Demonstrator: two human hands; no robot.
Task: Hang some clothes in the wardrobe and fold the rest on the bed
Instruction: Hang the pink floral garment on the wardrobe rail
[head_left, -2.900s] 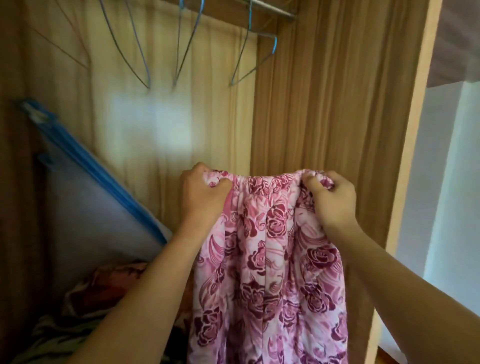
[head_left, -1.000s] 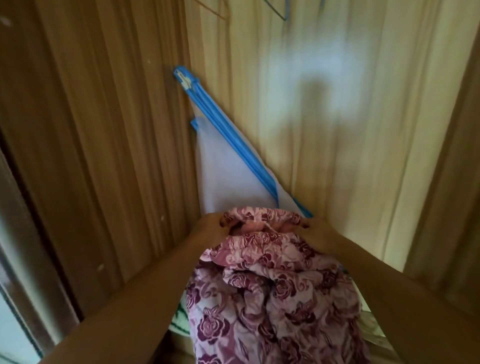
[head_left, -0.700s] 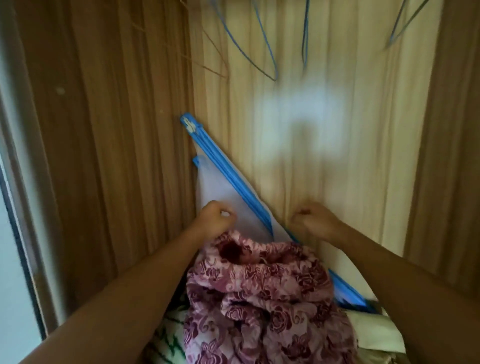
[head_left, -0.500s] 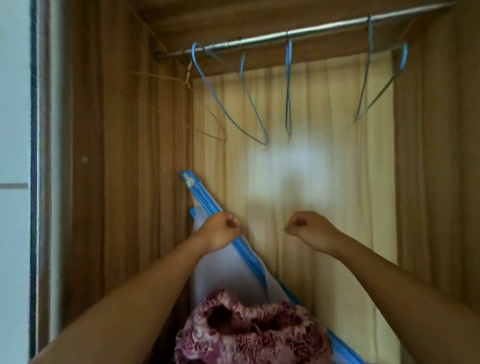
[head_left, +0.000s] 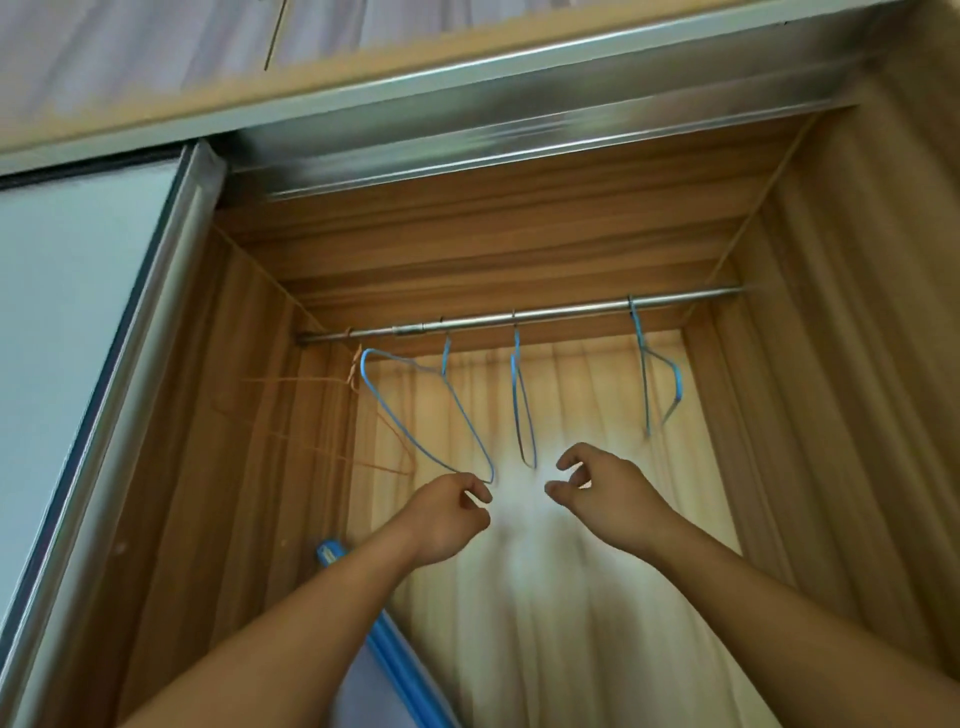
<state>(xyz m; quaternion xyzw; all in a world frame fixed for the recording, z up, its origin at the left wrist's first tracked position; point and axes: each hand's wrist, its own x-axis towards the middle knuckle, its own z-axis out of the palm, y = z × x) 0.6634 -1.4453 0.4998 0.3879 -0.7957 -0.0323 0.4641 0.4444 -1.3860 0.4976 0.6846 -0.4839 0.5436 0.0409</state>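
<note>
Both arms are up inside the wardrobe (head_left: 831, 364), reaching towards the rail (head_left: 519, 317). Three blue wire hangers hang from that rail: the left hanger (head_left: 445, 356) is splayed out wide, the middle hanger (head_left: 515, 364) shows edge-on, and the right hanger (head_left: 643, 374) is well apart, near the side wall. A thin orange hanger (head_left: 353, 369) is tucked at the rail's far left end.

The left grip (head_left: 447, 514) has its fingers curled, forefinger right at the left hanger's bottom corner (it's blurred there, so I cannot tell whether it pinches the wire or only sits beside it). The right grip (head_left: 605, 493) is released, fingers loosely hooked, nothing in it, just below the middle hanger's tip.

Down low, a blue-edged bag (head_left: 395, 660) leans against the back panel. The pale sliding door (head_left: 62, 312) stands on the left under the metal track (head_left: 519, 130).
</note>
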